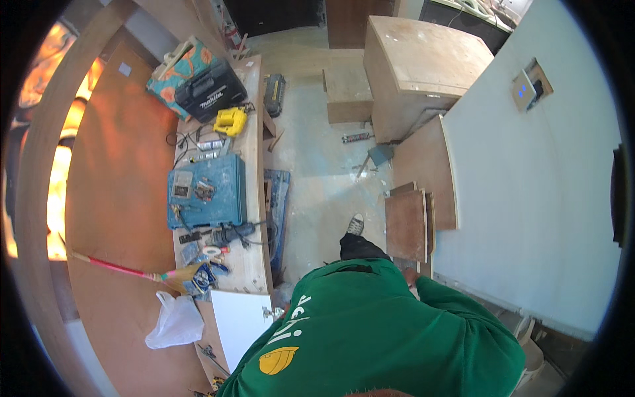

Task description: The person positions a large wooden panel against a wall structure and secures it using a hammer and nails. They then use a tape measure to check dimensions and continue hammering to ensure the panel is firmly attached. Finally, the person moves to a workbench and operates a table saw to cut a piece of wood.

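My green sweater hides most of both arms. A sliver of my left hand (285,310) shows past the sweater's left side, next to a metal hinge (270,311) on a white panel (239,324). Its fingers are hidden, so whether it grips the panel I cannot tell. On the other side, part of my right hand (411,275) shows beside the brown wooden boards (405,226) leaning at the right. Too little of it is visible to make out its fingers or anything in them.
Along the left runs a workbench (254,281) bearing a teal tool case (228,188), a yellow power tool (231,121), a black case (211,92), a grinder (231,233) and a broom (175,279). A white bag (177,322) lies nearby. Wooden cabinets (423,53) and a pale wall (529,185) stand right.
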A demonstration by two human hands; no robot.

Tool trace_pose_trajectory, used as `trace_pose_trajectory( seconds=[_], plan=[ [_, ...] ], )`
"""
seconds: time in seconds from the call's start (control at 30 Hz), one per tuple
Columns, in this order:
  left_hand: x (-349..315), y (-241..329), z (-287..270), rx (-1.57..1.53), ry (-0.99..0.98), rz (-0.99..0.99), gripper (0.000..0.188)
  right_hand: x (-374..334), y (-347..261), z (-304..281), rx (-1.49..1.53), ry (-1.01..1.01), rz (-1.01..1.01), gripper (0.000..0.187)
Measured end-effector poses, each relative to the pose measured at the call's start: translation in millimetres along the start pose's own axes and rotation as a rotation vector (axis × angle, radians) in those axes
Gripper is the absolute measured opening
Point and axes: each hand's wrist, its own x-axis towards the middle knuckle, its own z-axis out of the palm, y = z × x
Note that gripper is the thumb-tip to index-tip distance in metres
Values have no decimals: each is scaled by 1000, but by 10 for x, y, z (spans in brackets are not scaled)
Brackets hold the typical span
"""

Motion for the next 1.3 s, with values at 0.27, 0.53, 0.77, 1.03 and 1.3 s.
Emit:
trace_pose_trajectory(
  seconds=[0.27,0.53,0.77,1.03,1.3],
  plan=[
    [860,1659,-134,69,30,91,49,1437,-1348,-2747,-285,590,-523,24],
    [1878,2995,-575,-16,28,112,46,989,-4205,-4546,421,819,-605,41],
    [3056,3752,-1037,117,9,138,45,1510,-5133,-6267,140,1190,-446,76],
    [4058,4892,-2637,143,-7,170,45,2251,-5347,-6722,147,1205,384,100],
    [4111,6699,-3469,84,-242,103,40,2561,-5876,-7012,331,1361,653,102]
  ],
)
